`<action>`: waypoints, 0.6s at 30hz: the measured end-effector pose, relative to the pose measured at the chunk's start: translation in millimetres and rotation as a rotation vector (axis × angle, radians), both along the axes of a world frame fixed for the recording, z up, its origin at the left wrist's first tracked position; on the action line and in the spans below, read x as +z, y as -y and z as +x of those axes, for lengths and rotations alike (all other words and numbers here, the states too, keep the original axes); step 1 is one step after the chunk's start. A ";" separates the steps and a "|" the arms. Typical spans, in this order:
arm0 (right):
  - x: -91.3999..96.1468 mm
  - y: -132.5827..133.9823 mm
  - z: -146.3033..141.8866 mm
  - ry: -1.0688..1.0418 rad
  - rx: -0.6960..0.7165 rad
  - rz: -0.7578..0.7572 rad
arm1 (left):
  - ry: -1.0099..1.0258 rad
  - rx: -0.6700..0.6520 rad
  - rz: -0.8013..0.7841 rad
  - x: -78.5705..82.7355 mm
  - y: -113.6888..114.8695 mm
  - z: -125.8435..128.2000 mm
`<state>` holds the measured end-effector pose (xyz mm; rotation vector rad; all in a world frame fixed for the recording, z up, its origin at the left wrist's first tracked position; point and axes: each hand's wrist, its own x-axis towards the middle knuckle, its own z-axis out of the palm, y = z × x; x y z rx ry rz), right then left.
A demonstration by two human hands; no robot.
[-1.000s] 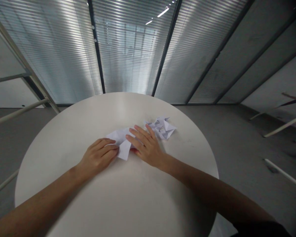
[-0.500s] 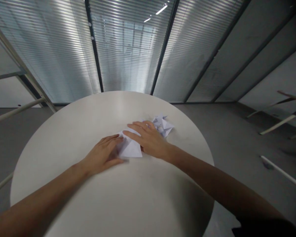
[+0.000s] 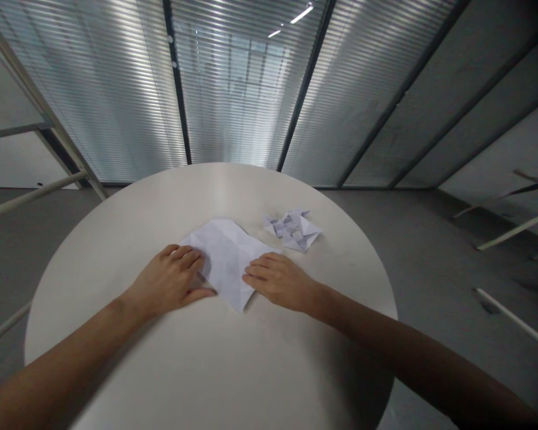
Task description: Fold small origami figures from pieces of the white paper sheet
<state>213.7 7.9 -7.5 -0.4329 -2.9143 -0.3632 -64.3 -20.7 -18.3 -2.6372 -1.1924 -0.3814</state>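
Note:
A creased white sheet of paper [image 3: 226, 254] lies spread on the round table, one corner pointing toward me. My left hand [image 3: 173, 278] holds its left edge, fingers curled over the top and thumb stretched out below near the lower edge. At the right edge, my right hand [image 3: 280, 279] has its fingers bent together over the paper; its thumb is hidden. Just beyond the right hand sits a folded white paper piece [image 3: 293, 230] with several pointed flaps, touched by neither hand.
The round white table [image 3: 197, 370] fills the middle of the view. Behind it stand glass panels with blinds [image 3: 228, 89]. Pale metal bars [image 3: 36, 194] are at the left, and furniture legs [image 3: 515, 230] show on the grey floor at the right.
The paper was a small folded triangle under both hands; now it is opened out wider. My hands have moved apart, the left one leftward and the right one slightly toward me.

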 end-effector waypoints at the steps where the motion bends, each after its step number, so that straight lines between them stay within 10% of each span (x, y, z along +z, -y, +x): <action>1: -5.3 0.6 0.4 -0.008 -0.006 -0.016 | 0.007 -0.029 0.008 -0.7 0.0 0.9; 6: -20.6 1.5 -0.4 -0.107 -0.039 -0.065 | 0.042 -0.212 -0.021 -3.4 -1.0 7.4; 18: -25.6 -0.7 -1.9 -0.262 -0.037 -0.097 | 0.025 -0.195 -0.043 -4.7 -2.3 6.0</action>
